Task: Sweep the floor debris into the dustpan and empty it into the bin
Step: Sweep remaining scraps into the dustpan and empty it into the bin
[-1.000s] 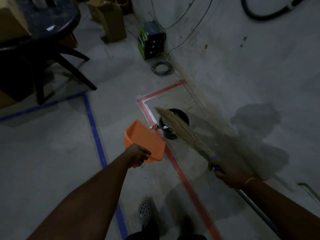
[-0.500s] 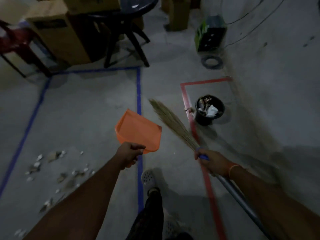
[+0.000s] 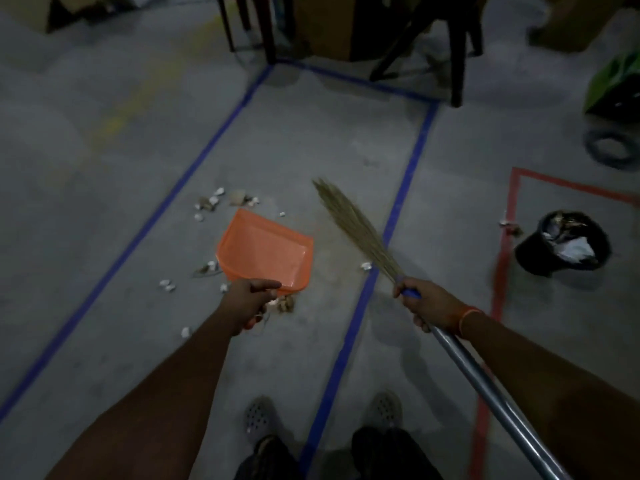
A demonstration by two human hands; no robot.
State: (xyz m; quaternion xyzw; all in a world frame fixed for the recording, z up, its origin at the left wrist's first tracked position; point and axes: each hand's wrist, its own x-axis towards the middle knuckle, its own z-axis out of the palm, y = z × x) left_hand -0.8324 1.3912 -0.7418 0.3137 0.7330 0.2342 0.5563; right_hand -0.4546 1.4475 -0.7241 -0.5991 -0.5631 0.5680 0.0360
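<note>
The left hand [image 3: 250, 299] was closed around the handle of the orange dustpan [image 3: 265, 250], which was held tilted above the grey floor [image 3: 104, 237] inside a rectangle of blue tape [image 3: 398, 209]. The right hand [image 3: 427, 301] gripped the broom [image 3: 356, 226] where the straw bristles met the metal shaft, the bristles pointing away and up to the left. Pale debris [image 3: 211, 202] lay scattered on the floor beyond, beside and under the dustpan. The black bin [image 3: 562, 252], with rubbish in it, stood well apart to the right, inside a red tape outline [image 3: 514, 202]. 2 shoes [image 3: 258, 415] showed at the bottom edge.
</note>
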